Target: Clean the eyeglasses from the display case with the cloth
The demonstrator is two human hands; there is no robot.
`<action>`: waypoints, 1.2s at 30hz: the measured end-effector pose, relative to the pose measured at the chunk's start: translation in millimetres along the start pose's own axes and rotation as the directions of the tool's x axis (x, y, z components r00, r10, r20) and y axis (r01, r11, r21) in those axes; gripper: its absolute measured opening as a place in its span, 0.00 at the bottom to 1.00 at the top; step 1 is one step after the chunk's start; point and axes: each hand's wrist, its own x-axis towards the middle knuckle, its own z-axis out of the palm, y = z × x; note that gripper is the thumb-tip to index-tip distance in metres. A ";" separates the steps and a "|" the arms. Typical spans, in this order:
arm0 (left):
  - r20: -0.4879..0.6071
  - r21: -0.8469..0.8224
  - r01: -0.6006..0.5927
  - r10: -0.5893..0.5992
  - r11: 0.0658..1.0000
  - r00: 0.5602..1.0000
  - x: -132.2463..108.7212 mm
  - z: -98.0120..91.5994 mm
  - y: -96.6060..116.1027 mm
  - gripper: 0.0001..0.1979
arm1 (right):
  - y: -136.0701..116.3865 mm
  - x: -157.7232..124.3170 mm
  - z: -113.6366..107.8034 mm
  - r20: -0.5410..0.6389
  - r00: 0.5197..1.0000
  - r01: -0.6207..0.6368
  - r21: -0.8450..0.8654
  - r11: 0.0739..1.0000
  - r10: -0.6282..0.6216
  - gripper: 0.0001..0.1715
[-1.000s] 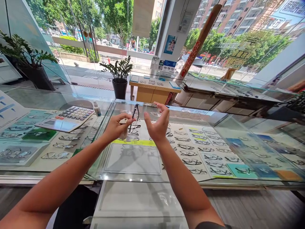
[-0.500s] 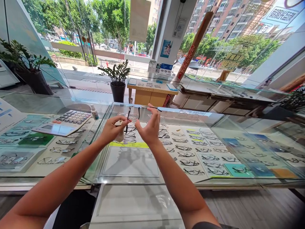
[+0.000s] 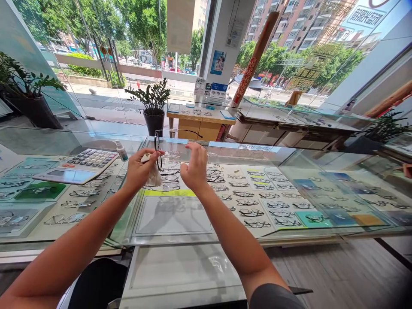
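Above the glass counter, my left hand (image 3: 139,168) pinches a dark-framed pair of glasses (image 3: 157,143) at one side of the frame. The glasses are raised, with one thin temple stretching out to the right. A pale crumpled cloth (image 3: 153,175) hangs from the same hand, below the fingers. To the right, my right hand (image 3: 195,165) is raised with thumb and fingers apart, near the temple's end but not visibly touching it. Rows of glasses (image 3: 247,194) lie under the glass on both sides of my hands.
On the counter at the left are a calculator (image 3: 79,165) and a small spray bottle (image 3: 121,150). A potted plant (image 3: 153,122) and a wooden display table (image 3: 199,124) stand beyond the counter. Its front glass edge (image 3: 180,241) runs below my forearms.
My left hand has moved left with the glasses, which have turned so the temple points right. My right hand has shifted slightly left, its fingers now more curled. The view has shifted a little.
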 end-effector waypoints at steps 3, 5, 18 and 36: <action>-0.045 -0.048 0.012 -0.014 0.999 0.999 2.6 0.2 2.9 0.22 | -1.6 -2.2 2.4 0.063 0.997 -0.040 -0.001 0.999 0.040 0.38; -0.054 -0.096 0.033 -0.039 0.995 0.998 3.6 0.6 4.0 0.23 | -1.5 -2.9 2.7 0.098 0.993 -0.062 -0.003 0.998 0.063 0.38; 0.104 0.028 -0.119 0.116 0.992 0.988 -2.1 0.0 4.6 0.22 | -23.7 -5.6 1.1 0.278 0.956 0.063 0.107 0.992 -0.091 0.28; -0.119 0.179 0.066 -0.045 0.982 0.992 21.5 -27.1 5.6 0.22 | -13.1 -5.5 3.4 0.141 0.989 0.011 0.273 0.962 -0.051 0.20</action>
